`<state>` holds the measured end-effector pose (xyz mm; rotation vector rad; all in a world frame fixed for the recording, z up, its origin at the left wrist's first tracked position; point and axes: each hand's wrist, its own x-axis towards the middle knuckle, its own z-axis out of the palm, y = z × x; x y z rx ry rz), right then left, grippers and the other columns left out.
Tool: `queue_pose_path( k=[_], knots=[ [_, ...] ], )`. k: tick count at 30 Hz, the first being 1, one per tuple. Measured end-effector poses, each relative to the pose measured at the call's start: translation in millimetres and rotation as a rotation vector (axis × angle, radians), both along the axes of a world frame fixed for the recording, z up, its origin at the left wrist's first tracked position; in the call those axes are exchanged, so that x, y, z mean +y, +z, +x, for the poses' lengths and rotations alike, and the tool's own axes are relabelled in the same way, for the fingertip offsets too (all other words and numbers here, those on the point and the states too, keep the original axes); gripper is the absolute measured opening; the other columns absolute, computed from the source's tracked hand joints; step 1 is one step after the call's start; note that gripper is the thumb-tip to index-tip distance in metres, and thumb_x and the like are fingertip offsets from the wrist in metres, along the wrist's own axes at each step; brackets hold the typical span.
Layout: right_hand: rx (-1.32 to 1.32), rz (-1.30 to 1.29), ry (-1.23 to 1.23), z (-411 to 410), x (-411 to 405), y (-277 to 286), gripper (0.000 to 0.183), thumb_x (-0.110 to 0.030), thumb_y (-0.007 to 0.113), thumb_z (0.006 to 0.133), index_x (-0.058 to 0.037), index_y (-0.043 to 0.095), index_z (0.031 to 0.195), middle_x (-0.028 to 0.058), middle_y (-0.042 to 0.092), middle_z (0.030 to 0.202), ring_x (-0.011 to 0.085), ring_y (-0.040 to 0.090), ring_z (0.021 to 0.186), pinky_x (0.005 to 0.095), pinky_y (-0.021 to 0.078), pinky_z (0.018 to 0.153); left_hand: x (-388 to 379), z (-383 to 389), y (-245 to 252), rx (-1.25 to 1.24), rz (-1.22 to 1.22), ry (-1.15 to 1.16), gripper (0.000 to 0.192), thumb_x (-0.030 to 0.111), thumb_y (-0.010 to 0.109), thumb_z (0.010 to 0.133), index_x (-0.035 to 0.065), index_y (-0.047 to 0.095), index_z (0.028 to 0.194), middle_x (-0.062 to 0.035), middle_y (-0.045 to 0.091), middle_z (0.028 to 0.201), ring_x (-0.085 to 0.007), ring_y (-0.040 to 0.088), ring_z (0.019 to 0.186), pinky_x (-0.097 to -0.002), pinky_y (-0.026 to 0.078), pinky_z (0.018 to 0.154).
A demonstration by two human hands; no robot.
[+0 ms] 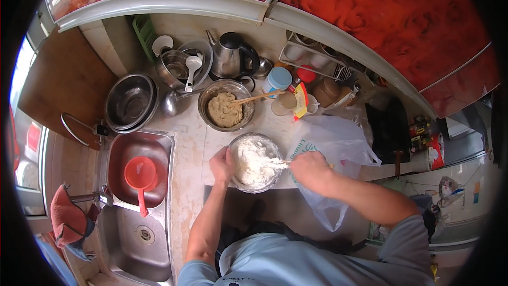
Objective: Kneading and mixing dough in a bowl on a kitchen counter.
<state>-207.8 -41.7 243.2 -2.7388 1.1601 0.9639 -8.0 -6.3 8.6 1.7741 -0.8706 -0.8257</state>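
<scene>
My left hand (222, 165) grips the left rim of a round metal bowl (254, 191) at the counter's front edge. White, lumpy flour dough (254, 159) fills much of this bowl. In my right hand (309, 170), at the bowl's right side, are wooden chopsticks or a similar thin stick, its far part coated with dough. Just behind stands a second metal bowl (203, 107) with tan dough (225, 109); a pair of wooden chopsticks (258, 97) sticks out of it to the right. A white plastic bag (333, 143) lies under and beyond my right hand.
To the left is a double sink with a red plastic dipper (141, 172). Stacked metal bowls (131, 103), a ladle (170, 103) and an electric kettle (229, 57) stand farther back. A blue-lidded tub (278, 79) and a yellow packet (301, 101) sit behind the bag. Red cabinets (381, 20) overhang the counter.
</scene>
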Motion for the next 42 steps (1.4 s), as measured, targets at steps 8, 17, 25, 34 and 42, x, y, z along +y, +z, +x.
queue_pose_path(
  k=[8,17,25,34,42],
  knots=[
    [0.142,-0.006,0.034,22,0,35,0.014,-0.004,0.064,0.073,-0.0097,0.073,0.082,0.0079,0.071,0.083,0.0249,0.070,0.079,0.0360,0.0549,0.060,2,1,3,0.020,-0.006,0.018,0.028,0.023,0.059,0.090,0.0008,0.069,0.103,-0.0229,0.068,0.088,-0.0354,0.068,0.084,-0.0374,0.052,0.076],
    [0.092,0.079,-0.154,-14,-53,-64,0.021,-0.011,0.054,0.081,-0.0053,0.072,0.091,0.0150,0.070,0.092,0.0328,0.068,0.088,0.0433,0.0544,0.073,5,-3,5,0.008,-0.008,0.035,0.028,0.023,0.058,0.090,0.0010,0.069,0.103,-0.0239,0.067,0.087,-0.0344,0.068,0.084,-0.0367,0.052,0.073],
    [-0.205,0.279,-0.267,-30,-58,-133,0.026,-0.018,0.047,0.091,-0.0020,0.066,0.098,0.0225,0.066,0.090,0.0404,0.064,0.085,0.0493,0.0498,0.073,-1,3,-7,0.105,-0.071,-0.049,0.028,0.020,0.058,0.091,-0.0028,0.068,0.103,-0.0244,0.068,0.085,-0.0351,0.069,0.082,-0.0351,0.052,0.074],
    [-0.243,0.173,-0.104,4,-65,-83,0.031,-0.027,0.050,0.093,-0.0031,0.069,0.090,0.0195,0.068,0.085,0.0375,0.066,0.085,0.0477,0.0519,0.076,-6,-1,-8,0.094,-0.084,-0.031,0.028,0.020,0.059,0.091,-0.0033,0.068,0.103,-0.0260,0.067,0.088,-0.0346,0.069,0.084,-0.0362,0.052,0.076],
    [-0.155,-0.145,0.107,12,36,-78,0.017,-0.008,0.053,0.081,-0.0018,0.060,0.095,0.0100,0.061,0.082,0.0204,0.064,0.071,0.0320,0.0502,0.055,-2,-2,-18,0.079,-0.122,0.052,0.023,0.015,0.057,0.092,-0.0041,0.067,0.100,-0.0058,0.066,0.073,-0.0069,0.056,0.072,-0.0257,0.048,0.068]
  ],
)
